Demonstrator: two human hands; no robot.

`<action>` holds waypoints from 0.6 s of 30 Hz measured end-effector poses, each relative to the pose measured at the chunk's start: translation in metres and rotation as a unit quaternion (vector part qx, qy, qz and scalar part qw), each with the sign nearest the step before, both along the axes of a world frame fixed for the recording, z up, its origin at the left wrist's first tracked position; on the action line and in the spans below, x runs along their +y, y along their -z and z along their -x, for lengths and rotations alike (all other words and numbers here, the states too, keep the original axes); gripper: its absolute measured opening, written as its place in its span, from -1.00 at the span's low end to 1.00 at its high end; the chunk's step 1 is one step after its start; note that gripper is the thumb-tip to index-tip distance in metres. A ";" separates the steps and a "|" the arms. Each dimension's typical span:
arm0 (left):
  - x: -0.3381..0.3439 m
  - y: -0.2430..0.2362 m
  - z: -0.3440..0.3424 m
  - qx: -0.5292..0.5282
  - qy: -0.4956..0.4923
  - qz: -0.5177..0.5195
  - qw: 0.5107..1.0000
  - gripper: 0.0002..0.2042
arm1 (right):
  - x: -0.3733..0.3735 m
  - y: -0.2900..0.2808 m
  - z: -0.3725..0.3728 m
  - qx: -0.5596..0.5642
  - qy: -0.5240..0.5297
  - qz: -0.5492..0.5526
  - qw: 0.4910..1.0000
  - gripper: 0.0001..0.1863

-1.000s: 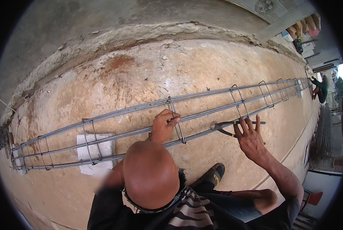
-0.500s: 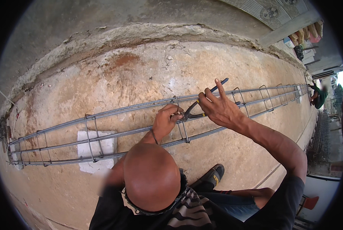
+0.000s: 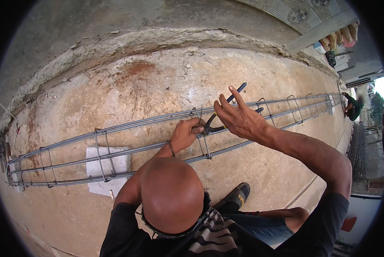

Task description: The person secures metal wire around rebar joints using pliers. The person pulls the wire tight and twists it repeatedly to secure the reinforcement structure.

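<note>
A long cage of steel reinforcing bars (image 3: 127, 150) with square stirrups (image 3: 100, 155) runs across the floor in front of me. My left hand (image 3: 185, 136) is closed at the cage's middle, its thumb and fingers pinching thin tie wire (image 3: 200, 115) beside a stirrup. Blue-handled pincers (image 3: 210, 127) have their jaws right by those fingertips. My right hand (image 3: 242, 118) grips the pincers' spread handles, with one finger raised. The fingertips partly hide the wire at the jaws.
A pale block (image 3: 122, 162) props the cage on the left. At the far right end, a person in dark green (image 3: 355, 107) crouches by the bars. A rough concrete ledge (image 3: 153, 37) borders the floor behind. Bundled bars (image 3: 358, 147) lie at right.
My right hand and the pincers' handles have shifted slightly left and up. My left hand stays at about the same joint.
</note>
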State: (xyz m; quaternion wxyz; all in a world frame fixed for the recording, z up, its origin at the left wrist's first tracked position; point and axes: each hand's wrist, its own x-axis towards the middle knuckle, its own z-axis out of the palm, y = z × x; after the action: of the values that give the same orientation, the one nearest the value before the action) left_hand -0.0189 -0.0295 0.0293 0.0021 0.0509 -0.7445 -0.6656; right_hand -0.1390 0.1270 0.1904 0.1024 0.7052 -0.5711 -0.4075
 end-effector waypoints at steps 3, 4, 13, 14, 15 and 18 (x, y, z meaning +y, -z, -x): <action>0.001 -0.001 0.000 0.016 -0.007 -0.012 1.000 -0.84 | -0.001 -0.003 -0.002 0.010 0.004 0.002 1.000 -0.70; 0.000 -0.001 0.000 0.016 -0.006 -0.012 1.000 -0.84 | -0.002 -0.004 -0.002 0.023 0.004 0.003 1.000 -0.69; -0.001 0.012 0.002 0.003 0.007 -0.024 1.000 -0.84 | 0.004 0.006 -0.002 0.022 0.033 -0.021 0.999 -0.71; -0.002 0.011 0.001 0.002 0.006 -0.029 1.000 -0.85 | 0.004 0.004 -0.003 0.022 0.033 -0.021 0.999 -0.71; -0.002 0.010 0.001 0.000 0.005 -0.034 0.999 -0.85 | 0.003 0.003 -0.003 0.026 0.014 -0.027 0.999 -0.72; -0.002 0.017 0.001 0.018 0.000 -0.071 0.997 -0.81 | 0.004 0.005 -0.012 0.014 0.016 -0.020 1.000 -0.74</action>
State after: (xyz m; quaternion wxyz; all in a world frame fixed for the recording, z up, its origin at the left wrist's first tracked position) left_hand -0.0196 -0.0319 0.0119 0.0118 0.0391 -0.6954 -0.7175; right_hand -0.1267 0.1311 0.1858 0.0903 0.6921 -0.5724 -0.4304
